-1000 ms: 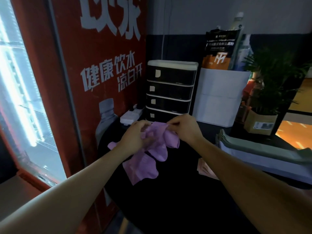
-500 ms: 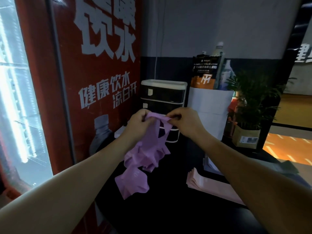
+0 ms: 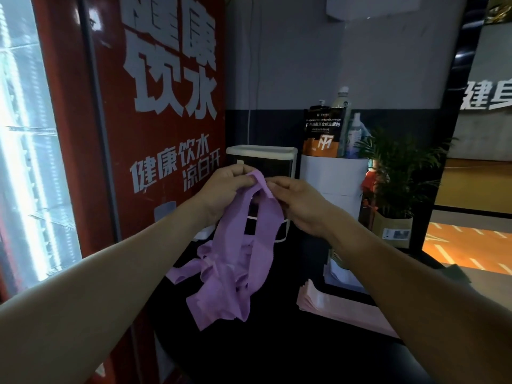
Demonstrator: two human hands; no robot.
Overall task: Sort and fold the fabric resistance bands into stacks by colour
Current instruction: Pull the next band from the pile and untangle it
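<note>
Purple bands (image 3: pixel 238 261): tangled bunch, top edge pinched by left hand (image 3: pixel 221 189) and right hand (image 3: pixel 297 202), hanging above the counter (image 3: pixel 277 350). Pink stack (image 3: pixel 346 309): flat near the counter's right edge, apart from the bunch.

Both forearms reach forward, raised. Left hand (image 3: pixel 224 187) and right hand (image 3: pixel 297 202) close together, each pinching the top of the purple fabric bands (image 3: pixel 241 261); finger detail blurry, apparently thumb-and-forefinger grips.

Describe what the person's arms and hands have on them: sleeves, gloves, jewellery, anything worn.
Nothing worn shows. Both forearms are bare along the whole length in view, with no sleeve edge showing. The left hand and right hand have no gloves, and no watch, bracelet or ring is visible on the sides facing the camera. No markings can be made out.
</note>
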